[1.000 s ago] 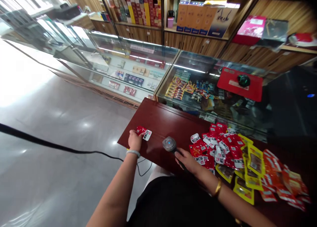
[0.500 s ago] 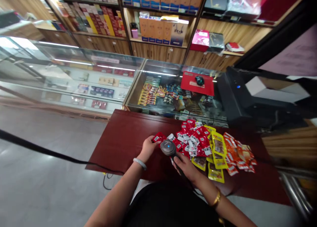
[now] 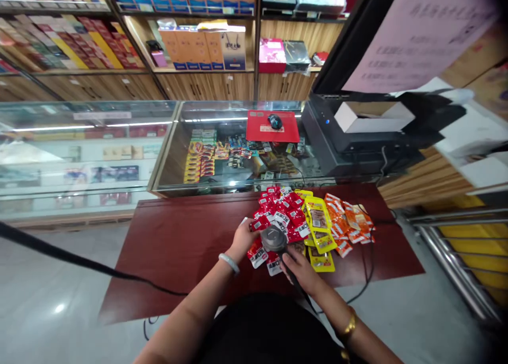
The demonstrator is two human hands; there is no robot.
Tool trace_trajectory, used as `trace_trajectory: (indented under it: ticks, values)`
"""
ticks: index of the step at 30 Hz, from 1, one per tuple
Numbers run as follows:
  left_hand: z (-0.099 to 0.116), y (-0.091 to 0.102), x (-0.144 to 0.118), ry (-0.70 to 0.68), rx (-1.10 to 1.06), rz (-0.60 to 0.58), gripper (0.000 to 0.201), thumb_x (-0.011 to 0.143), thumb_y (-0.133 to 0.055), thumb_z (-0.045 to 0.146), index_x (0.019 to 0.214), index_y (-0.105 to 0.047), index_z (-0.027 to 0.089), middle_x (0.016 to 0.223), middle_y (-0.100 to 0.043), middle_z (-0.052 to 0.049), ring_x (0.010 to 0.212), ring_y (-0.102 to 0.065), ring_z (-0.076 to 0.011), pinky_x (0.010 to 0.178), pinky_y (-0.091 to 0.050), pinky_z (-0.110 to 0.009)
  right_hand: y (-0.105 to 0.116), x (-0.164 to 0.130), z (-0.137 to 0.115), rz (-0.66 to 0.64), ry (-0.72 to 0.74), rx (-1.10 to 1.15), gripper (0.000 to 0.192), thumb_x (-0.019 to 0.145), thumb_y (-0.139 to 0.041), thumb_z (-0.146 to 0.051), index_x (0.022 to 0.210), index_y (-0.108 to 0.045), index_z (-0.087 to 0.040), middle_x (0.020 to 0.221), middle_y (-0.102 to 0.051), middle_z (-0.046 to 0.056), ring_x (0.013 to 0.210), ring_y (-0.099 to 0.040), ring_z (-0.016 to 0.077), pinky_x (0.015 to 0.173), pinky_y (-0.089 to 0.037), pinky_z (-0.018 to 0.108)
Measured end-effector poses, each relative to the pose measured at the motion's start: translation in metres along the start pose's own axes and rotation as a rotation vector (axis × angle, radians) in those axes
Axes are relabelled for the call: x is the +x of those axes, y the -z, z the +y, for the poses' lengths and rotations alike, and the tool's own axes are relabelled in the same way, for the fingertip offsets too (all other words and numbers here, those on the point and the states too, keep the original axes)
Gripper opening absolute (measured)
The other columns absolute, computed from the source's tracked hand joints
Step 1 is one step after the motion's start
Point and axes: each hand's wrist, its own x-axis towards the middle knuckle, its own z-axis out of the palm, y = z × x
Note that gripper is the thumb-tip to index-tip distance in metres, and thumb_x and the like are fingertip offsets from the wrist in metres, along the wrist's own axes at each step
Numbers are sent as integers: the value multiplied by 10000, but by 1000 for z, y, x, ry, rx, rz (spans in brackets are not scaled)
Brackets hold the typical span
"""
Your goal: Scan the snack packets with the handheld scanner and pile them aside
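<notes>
My right hand (image 3: 298, 267) grips the handle of a grey barcode scanner (image 3: 273, 238), its head pointing over a heap of snack packets. My left hand (image 3: 243, 238) pinches a small red packet (image 3: 260, 224) at the left edge of the heap, just beside the scanner head. The heap lies on a dark red table (image 3: 178, 247): red packets (image 3: 283, 213) on the left, yellow packets (image 3: 319, 229) in the middle, orange packets (image 3: 349, 221) on the right. More red packets (image 3: 262, 255) lie under the scanner.
A glass display counter (image 3: 166, 142) full of goods stands behind the table, with a red mouse pad and mouse (image 3: 273, 125) on top. A black printer (image 3: 357, 136) sits at the right. A black cable (image 3: 79, 261) crosses the floor at left. Shelves line the back wall.
My left hand moved from the table's left end to the heap beside the scanner and now holds a red packet there. The view has swung right and tilted.
</notes>
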Motion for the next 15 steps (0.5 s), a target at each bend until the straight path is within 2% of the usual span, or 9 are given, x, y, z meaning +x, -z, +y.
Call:
trace_trajectory:
  ticks: [4,7,10,12,15]
  values:
    - [9,-30,17,108,-49,-65,416,661,-815,221,1040,-657,154,732,-684,-4,615,-617,-143,599,-469,-250,18,-6,11,94,-45,83,606,738,-637,-785,970,-564,-230,543,-473,-78,409,-365,83,408,-282,220]
    - [31,-58,29,96,-129,-124,541,640,-847,235,1132,-644,141,682,-650,14,564,-590,-133,558,-460,-249,29,-10,13,167,-72,133,633,671,-666,-816,875,-523,-234,536,-480,-80,398,-361,72,395,-280,209]
    - [48,-77,38,87,-254,-248,560,669,-831,238,1183,-630,143,750,-683,-20,638,-638,-150,610,-498,-265,37,-12,10,207,-80,157,632,669,-661,-819,859,-517,-233,542,-489,-77,398,-359,68,395,-279,205]
    - [48,-78,40,64,-301,-271,491,705,-796,237,1163,-639,157,852,-713,-57,746,-676,-168,688,-524,-283,41,-13,8,220,-76,154,620,683,-654,-812,871,-525,-236,544,-492,-74,399,-361,73,395,-281,212]
    - [32,-58,36,51,-204,-163,350,733,-755,267,1058,-666,169,815,-702,-42,745,-667,-167,700,-511,-280,44,-11,8,198,-68,138,605,698,-650,-804,889,-531,-242,548,-498,-71,399,-376,82,396,-288,222]
